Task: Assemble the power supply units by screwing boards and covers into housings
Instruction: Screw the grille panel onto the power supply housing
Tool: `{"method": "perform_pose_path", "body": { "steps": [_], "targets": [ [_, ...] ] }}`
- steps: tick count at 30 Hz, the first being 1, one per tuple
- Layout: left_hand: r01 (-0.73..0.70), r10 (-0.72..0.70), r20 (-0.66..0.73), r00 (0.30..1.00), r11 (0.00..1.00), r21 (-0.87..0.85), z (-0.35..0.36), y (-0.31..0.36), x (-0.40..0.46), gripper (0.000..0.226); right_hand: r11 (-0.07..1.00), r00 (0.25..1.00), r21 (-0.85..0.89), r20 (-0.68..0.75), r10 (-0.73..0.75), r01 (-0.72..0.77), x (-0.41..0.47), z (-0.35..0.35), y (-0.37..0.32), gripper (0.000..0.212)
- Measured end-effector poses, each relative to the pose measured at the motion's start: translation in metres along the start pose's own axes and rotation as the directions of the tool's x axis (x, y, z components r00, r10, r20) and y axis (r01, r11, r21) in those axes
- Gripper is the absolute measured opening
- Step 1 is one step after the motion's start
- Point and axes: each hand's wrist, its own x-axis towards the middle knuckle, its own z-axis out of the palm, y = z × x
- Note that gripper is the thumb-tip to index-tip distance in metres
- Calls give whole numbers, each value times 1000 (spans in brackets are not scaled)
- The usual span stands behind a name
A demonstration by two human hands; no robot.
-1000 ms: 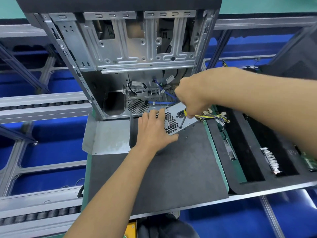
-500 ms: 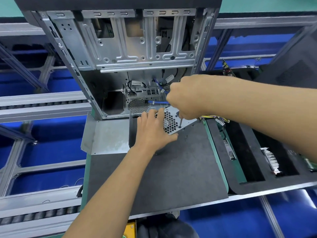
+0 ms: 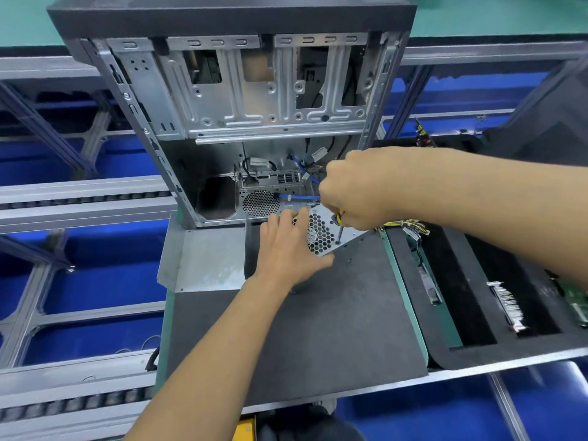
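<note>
There is a single view, from a wide-angle camera worn on the person's head, looking forward and steeply down onto the dark surface (image 3: 334, 329) from close range. Both forearms enter from the near edge: the left hand (image 3: 286, 249) reaches up from 6 o'clock, the right hand (image 3: 353, 192) comes in from 3 o'clock, and the two meet just above the middle of the frame. The open metal housing (image 3: 254, 100) stands at 12 o'clock and fills the top of the picture. Straight rails at the sides bow outward toward the edges. No second view shares the scene
</note>
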Motion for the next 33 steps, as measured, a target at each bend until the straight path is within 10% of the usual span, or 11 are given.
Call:
{"method": "perform_pose_path", "body": {
  "steps": [7, 14, 20, 26, 30, 33],
  "targets": [
    [-49, 51, -37, 998, 997, 63, -1, 4, -5, 96, 573, 804, 598, 561, 200, -560, 5, 10, 38, 30],
    [-34, 34, -1, 999, 999, 26, -2, 2, -1, 94, 987, 990, 88, 8, 137, -138, -10, 11, 0, 30],
    [-34, 34, -2, 999, 999, 15, -2, 1, -1, 92, 998, 998, 38, 49, 48, -50, -3, 8, -2, 25],
    [-85, 87, -20, 996, 993, 87, -6, 7, -6, 96, 857, 868, 387, 481, 126, -340, 12, 7, 11, 29],
    [-223, 251, -150, 956, 957, 184, -6, 7, -14, 92, 760, 925, 534, 285, 250, -370, -28, 35, 23, 41],
    [-351, 438, -280, 855, 883, 311, 11, 1, -32, 92, 411, 855, 814, 189, 482, -411, -62, 80, 43, 54]
  ]
}}
